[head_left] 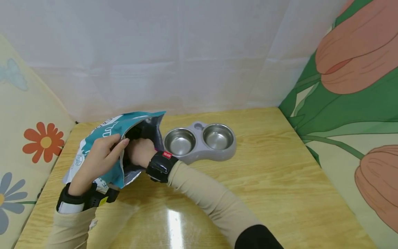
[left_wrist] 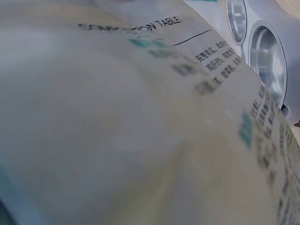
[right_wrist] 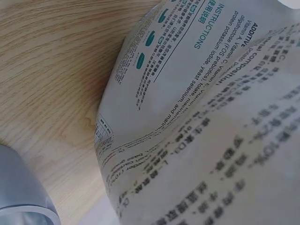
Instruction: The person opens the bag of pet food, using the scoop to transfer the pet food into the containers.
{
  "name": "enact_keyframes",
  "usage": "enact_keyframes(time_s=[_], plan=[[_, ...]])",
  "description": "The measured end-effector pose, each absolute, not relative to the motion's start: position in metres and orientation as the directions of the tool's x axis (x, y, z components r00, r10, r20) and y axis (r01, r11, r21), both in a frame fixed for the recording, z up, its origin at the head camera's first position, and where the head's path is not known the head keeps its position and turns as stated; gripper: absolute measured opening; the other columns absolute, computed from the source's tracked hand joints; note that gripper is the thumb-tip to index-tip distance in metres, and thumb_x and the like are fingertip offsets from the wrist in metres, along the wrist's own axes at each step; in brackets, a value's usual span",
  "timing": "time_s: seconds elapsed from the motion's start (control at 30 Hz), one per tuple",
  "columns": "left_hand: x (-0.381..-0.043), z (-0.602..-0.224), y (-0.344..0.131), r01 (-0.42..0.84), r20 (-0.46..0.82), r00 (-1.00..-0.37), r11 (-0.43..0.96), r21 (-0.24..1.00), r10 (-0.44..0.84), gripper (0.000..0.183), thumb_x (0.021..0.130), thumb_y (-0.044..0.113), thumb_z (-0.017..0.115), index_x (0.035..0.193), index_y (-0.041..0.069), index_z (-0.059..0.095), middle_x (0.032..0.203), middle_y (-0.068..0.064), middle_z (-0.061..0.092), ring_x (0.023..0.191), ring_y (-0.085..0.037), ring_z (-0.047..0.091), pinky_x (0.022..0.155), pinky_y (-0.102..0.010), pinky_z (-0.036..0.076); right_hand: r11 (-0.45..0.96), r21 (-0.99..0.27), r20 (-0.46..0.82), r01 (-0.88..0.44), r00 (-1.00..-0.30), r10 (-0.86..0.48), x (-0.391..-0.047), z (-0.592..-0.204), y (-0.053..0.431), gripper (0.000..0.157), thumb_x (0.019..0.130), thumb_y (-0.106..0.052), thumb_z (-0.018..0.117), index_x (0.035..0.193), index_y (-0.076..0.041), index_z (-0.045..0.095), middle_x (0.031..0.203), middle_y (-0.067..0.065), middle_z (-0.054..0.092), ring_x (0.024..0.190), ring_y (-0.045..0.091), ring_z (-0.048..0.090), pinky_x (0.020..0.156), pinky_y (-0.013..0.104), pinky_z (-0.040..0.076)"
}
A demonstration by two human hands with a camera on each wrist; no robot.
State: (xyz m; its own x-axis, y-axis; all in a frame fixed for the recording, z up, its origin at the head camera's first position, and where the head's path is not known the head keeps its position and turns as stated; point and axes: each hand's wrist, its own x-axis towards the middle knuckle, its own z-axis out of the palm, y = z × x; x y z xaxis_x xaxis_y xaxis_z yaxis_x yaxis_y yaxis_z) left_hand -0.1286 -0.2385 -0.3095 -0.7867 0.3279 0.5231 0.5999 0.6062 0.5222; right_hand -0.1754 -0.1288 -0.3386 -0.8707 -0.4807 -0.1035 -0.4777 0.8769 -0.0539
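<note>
A teal and white pet food bag (head_left: 116, 126) with a silver lining leans tilted on the table, its mouth facing right. At the near rim of the mouth, my left hand (head_left: 101, 157) grips the bag, thumb over the edge. My right hand (head_left: 141, 152) reaches into the mouth; its fingers are hidden inside. Printed bag film (left_wrist: 117, 117) fills most of the left wrist view. In the right wrist view, the bag's text panel (right_wrist: 187, 117) covers the right side, and no fingers show.
Right beside the bag stands a grey double pet bowl (head_left: 199, 152) holding two metal bowls, one of them a steel bowl (head_left: 218, 138). The wooden table (head_left: 273, 180) meets a white sheet (head_left: 186, 69) at the back. Flower-patterned panels (head_left: 357, 114) flank it.
</note>
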Motion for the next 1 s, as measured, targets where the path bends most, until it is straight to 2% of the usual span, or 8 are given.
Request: enact_keyframes(time_s=[0.47,0.7,0.83,1.0], plan=[[-0.128,-0.308,-0.242,0.579,0.471,-0.81,0.6,0.553,0.348,0.029,0.091,0.01,0.054,0.064,0.012,0.043,0.054,0.008,0.035,0.044,-0.006,0.034,0.043,-0.024,0.029,0.845,-0.05,-0.104,-0.533,-0.838,-0.535,-0.179,-0.342,-0.121,0.02,0.093,-0.03,0.048,0.092,-0.02,0.066,0.088,-0.006,0.064,0.073,0.012,0.06,0.058,0.031,0.049],[-0.128,-0.306,-0.244,0.55,0.46,-0.829,0.614,0.566,0.318,0.027,0.091,0.011,0.053,0.066,0.011,0.045,0.054,0.008,0.034,0.045,-0.007,0.035,0.043,-0.024,0.028,0.789,0.079,-0.042,-0.609,-0.793,-0.608,-0.172,-0.336,-0.103,0.021,0.092,-0.025,0.05,0.083,-0.019,0.067,0.082,-0.004,0.065,0.069,0.013,0.061,0.055,0.031,0.049],[-0.129,-0.306,-0.243,0.529,0.449,-0.841,0.628,0.571,0.3,0.026,0.092,0.013,0.053,0.067,0.009,0.046,0.054,0.007,0.035,0.047,-0.008,0.036,0.044,-0.023,0.028,0.761,0.126,-0.018,-0.636,-0.769,-0.639,-0.169,-0.33,-0.095,0.021,0.093,-0.023,0.049,0.083,-0.018,0.067,0.081,-0.003,0.064,0.067,0.013,0.06,0.052,0.03,0.049],[-0.129,-0.307,-0.242,0.517,0.442,-0.848,0.636,0.573,0.291,0.026,0.092,0.014,0.053,0.067,0.009,0.045,0.055,0.006,0.034,0.047,-0.007,0.034,0.044,-0.024,0.027,0.766,0.126,0.01,-0.631,-0.771,-0.637,-0.168,-0.326,-0.088,0.018,0.091,-0.022,0.051,0.082,-0.018,0.066,0.081,-0.003,0.064,0.068,0.013,0.06,0.051,0.03,0.048]])
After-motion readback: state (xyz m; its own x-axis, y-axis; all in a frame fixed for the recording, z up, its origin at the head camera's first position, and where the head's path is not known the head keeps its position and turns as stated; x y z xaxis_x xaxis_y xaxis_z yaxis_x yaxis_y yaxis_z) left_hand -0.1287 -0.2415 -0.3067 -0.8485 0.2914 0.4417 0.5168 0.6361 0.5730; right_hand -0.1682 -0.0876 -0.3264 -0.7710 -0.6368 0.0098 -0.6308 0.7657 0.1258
